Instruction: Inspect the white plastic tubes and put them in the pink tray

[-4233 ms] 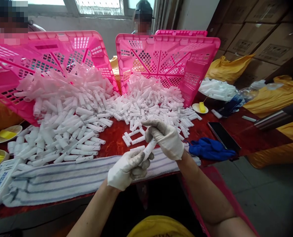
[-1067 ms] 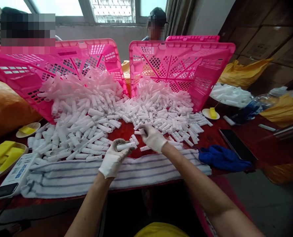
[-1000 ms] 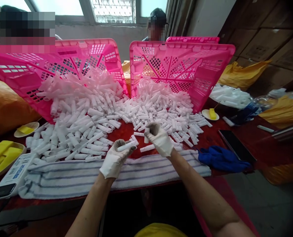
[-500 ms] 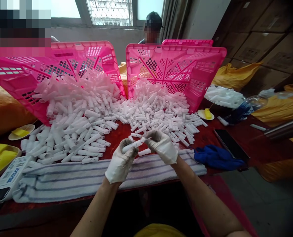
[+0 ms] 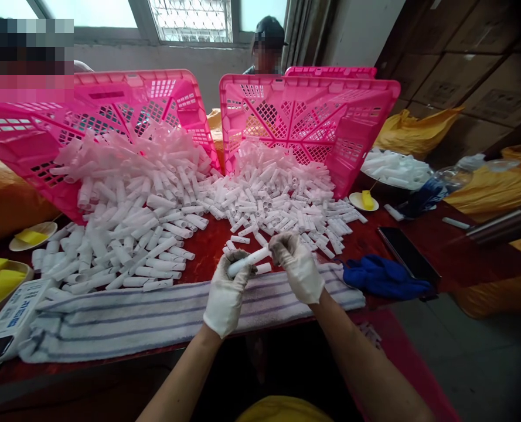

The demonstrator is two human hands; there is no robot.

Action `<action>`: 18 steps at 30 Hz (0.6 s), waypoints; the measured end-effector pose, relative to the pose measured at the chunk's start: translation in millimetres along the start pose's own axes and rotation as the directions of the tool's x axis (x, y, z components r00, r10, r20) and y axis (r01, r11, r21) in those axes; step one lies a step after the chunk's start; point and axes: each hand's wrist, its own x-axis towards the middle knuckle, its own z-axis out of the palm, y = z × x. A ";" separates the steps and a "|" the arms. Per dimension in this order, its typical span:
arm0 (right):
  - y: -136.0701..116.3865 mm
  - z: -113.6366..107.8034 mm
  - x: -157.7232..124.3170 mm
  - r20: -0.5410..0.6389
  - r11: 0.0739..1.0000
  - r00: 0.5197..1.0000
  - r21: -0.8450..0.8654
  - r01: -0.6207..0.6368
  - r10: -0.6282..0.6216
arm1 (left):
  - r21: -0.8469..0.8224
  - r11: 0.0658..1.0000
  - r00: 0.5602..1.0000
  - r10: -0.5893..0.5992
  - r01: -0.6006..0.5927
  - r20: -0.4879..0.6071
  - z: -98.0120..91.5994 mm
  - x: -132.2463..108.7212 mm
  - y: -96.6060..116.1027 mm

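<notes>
Gloved in white, my left hand (image 5: 227, 293) is closed around the lower left part of a white plastic tube (image 5: 248, 261), which tilts up to the right. My right hand (image 5: 299, 265), in a soiled white glove, pinches at the tube's upper right end; its fingertips cover that end. Both hands are over a striped towel (image 5: 155, 319) along the table's near edge. Just beyond them lie loose white tubes, with a larger tube heap (image 5: 141, 228) to the left and a smaller tube heap (image 5: 278, 199) ahead.
Two pink baskets, left (image 5: 106, 82) and right (image 5: 350, 126), lie tipped toward me behind the heaps. A blue cloth (image 5: 381, 278) and phone (image 5: 407, 252) are at right. Yellow sponge pieces (image 5: 5, 284) fill a dish at left. A person (image 5: 268, 50) is beyond the baskets.
Both hands have shifted a little to the right along with the tube. More of the tube now shows between them. The whole view has slid slightly.
</notes>
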 end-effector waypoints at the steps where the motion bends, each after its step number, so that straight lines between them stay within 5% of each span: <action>1: 2.9 -1.2 -2.2 -0.008 1.000 1.000 0.013 -0.018 0.018 | 0.011 1.000 1.000 0.004 -0.005 0.003 0.0 -0.1 1.0; 5: 11.2 -3.1 -4.7 0.030 0.999 0.999 0.047 0.020 -0.022 | 0.021 0.999 0.999 -0.027 0.026 0.032 2.4 -1.6 3.8; 8: 8.8 -8.0 -3.8 0.103 0.989 0.984 0.043 0.138 -0.142 | -0.195 0.947 0.962 -0.230 0.255 0.145 1.7 -2.3 7.1; 11: 3.7 -15.4 -5.6 0.235 0.979 0.951 0.041 0.198 -0.202 | -0.424 0.667 0.787 -0.461 0.612 0.410 -3.2 -1.8 13.0; 13: 1.9 -19.9 -8.7 0.277 0.976 0.936 0.061 0.208 -0.217 | -0.470 0.467 0.662 -0.509 0.749 0.550 -6.3 -1.4 16.8; 15: 2.2 -23.9 -12.4 0.272 0.972 0.933 0.086 0.219 -0.235 | -0.487 0.352 0.600 -0.515 0.799 0.613 -6.5 -1.7 18.8; 18: 7.0 -29.1 -18.7 0.255 0.966 0.933 0.110 0.233 -0.254 | -0.485 0.296 0.564 -0.529 0.823 0.634 2.3 -4.3 16.1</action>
